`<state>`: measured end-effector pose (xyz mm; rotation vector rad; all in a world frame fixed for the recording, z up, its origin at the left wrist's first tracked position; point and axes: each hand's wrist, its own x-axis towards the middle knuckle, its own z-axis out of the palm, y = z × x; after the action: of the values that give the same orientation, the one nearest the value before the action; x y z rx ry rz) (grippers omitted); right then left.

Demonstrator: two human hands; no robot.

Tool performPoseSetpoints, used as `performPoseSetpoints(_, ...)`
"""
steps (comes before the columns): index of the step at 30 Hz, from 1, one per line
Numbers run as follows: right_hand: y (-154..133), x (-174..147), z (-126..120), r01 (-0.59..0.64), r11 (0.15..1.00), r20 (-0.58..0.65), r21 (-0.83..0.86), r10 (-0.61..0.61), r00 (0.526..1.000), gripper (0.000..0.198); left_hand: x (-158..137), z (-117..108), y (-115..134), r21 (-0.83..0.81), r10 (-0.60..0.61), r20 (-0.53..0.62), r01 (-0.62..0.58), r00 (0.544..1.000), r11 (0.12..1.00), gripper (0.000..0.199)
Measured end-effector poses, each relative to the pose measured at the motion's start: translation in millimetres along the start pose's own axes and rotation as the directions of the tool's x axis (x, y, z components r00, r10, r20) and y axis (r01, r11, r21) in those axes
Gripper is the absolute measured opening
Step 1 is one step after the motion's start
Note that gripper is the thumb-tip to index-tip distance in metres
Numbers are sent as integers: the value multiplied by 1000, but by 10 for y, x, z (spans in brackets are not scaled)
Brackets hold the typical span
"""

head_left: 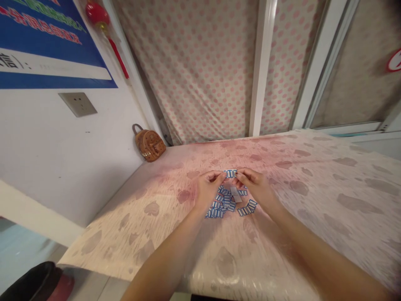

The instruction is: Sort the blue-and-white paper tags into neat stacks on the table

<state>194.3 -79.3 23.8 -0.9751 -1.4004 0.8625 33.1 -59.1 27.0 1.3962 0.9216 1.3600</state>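
Observation:
Between both hands, just above the table, a small strip of blue-and-white labels (pixel 230 173) is stretched out level. My left hand (pixel 210 184) pinches its left end with thumb and forefinger. At the right end, my right hand (pixel 250 180) pinches the strip, its lower fingers curled in. Beneath the hands lies a loose pile of similar blue-and-white label strips (pixel 223 202). A white slip of paper (pixel 235 195) rests at the pile's right side. Nearer to me, on the right, another bent label strip (pixel 247 208) lies apart from the pile. What is printed on them is too small to read.
A patterned cloth (pixel 225 263) covers the table. At its far left corner, a small brown backpack-shaped bag (pixel 151 145) leans by the wall. Behind stands a dotted curtain (pixel 200 75) with white frames. A wall socket (pixel 78 104) and red lantern (pixel 97 14) are at left.

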Motion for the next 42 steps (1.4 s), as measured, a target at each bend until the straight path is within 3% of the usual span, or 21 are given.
performPoseSetpoints(11, 39, -5, -40, -30, 998, -5, -53, 30, 1000, 31, 26, -39, -13, 16, -27, 51, 26, 998, 1000, 23)
performPoseSetpoints(20, 70, 0, 0, -83, 997, 7, -2, 83, 997, 34, -24, 11, -33, 123, 72, 8, -72, 997, 990, 19)
performPoseSetpoints(31, -36, 0, -55, -172, 977, 69, 129, 164, 984, 41, 30, -14, -52, -201, -79, 137, 106, 987, 974, 31)
performPoseSetpoints(37, -10, 6, -39, -188, 971, 80, 150, 178, 981, 42, 34, -24, -51, -159, -83, 136, 105, 987, 982, 30)
performPoseSetpoints(42, -21, -11, -27, -186, 977, 76, 103, 179, 981, 41, 46, -41, -72, -69, -24, 112, 32, 993, 997, 26)
